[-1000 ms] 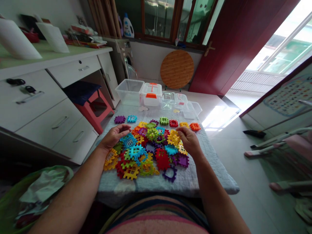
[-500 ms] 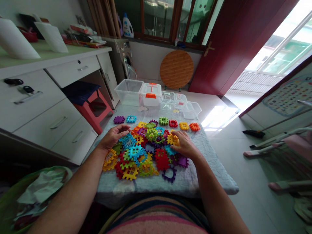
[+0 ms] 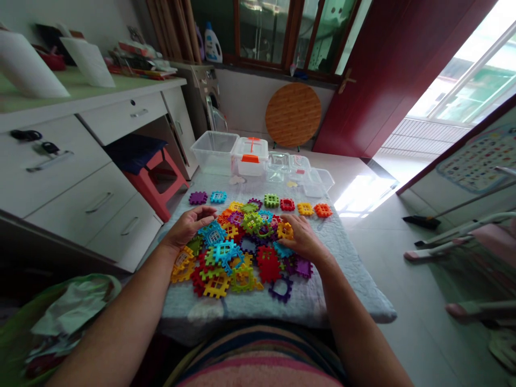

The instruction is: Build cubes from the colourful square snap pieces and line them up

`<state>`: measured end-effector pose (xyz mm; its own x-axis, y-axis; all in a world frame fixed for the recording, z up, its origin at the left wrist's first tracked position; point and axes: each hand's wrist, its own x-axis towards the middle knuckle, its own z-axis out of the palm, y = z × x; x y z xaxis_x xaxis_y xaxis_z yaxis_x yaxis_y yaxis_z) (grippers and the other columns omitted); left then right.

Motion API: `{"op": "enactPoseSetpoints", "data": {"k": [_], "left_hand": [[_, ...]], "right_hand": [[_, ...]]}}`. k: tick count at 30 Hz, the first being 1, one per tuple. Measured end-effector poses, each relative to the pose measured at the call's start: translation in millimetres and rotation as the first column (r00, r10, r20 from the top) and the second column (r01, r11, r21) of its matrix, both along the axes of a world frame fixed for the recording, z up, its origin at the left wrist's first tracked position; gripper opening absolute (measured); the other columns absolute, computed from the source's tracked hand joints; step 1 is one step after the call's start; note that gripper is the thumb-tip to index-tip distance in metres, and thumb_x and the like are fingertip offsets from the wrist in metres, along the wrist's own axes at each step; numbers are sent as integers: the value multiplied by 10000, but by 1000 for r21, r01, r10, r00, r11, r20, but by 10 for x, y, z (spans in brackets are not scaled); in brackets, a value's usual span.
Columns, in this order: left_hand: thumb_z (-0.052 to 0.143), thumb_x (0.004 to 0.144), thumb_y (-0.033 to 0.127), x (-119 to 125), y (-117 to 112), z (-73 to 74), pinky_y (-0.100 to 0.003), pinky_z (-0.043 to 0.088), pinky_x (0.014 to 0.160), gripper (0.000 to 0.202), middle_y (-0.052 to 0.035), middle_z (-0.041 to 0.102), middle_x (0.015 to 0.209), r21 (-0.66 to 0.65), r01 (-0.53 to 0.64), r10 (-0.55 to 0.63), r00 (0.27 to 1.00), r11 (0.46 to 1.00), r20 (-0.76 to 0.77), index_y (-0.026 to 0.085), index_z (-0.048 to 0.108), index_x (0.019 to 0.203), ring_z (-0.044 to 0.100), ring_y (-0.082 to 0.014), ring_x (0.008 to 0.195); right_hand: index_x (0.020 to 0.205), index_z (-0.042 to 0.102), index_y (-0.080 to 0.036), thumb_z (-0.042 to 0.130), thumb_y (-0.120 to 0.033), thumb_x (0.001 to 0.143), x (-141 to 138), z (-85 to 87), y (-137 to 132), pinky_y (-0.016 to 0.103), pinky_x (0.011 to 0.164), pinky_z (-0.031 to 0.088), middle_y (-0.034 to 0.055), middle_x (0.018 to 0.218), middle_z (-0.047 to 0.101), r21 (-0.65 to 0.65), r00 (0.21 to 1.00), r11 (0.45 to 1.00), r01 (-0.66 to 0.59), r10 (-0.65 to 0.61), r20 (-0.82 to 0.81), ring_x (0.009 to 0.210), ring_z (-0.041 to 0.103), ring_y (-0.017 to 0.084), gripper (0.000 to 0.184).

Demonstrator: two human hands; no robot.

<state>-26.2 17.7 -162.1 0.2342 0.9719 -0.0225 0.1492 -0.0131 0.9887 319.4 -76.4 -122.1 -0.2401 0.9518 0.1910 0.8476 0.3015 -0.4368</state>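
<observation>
A pile of colourful plastic interlocking blocks with notched edges covers the middle of the table. My right hand is at the pile's right side, its thumb and fingers closed around the edge of a yellow window block. Just under that thumb lies a blue block. At the pile's left edge rests my left hand, fingers loosely curved, thumb apart, holding nothing. Beside it is a blue window block. A red block and a dark purple frame block lie nearer to me.
Single blocks form a row behind the pile, among them a purple one and an orange one. At the table's far end stand a clear open bin, a lidded box with orange clips and smaller clear containers.
My right fingers have shifted slightly on the yellow window block, which has turned a little. My left hand stays in place beside the pile.
</observation>
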Motion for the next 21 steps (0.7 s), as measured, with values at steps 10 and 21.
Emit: {"op": "enactPoseSetpoints", "data": {"k": [10, 21], "left_hand": [[805, 654, 510, 4, 0, 2, -353, 509, 889, 515, -69, 730, 986, 6, 12, -12, 1000, 1000, 23, 190, 688, 1040, 663, -241, 963], [797, 655, 530, 1, 1, 9, -377, 518, 900, 546, -87, 733, 1011, 12, 13, -12, 1000, 1000, -9, 178, 681, 1055, 667, -266, 983]], "right_hand": [[1295, 526, -204, 595, -131, 738, -23, 3, -10, 444, 961, 410, 103, 1162, 591, -12, 1000, 1000, -27, 27, 13, 1073, 514, 277, 567], [1330, 506, -200, 633, -179, 672, 948, 81, 695, 448, 977, 432, 117, 1226, 592, 50, 988, 990, 131, -135, 75, 1133, 533, 304, 671]]}}
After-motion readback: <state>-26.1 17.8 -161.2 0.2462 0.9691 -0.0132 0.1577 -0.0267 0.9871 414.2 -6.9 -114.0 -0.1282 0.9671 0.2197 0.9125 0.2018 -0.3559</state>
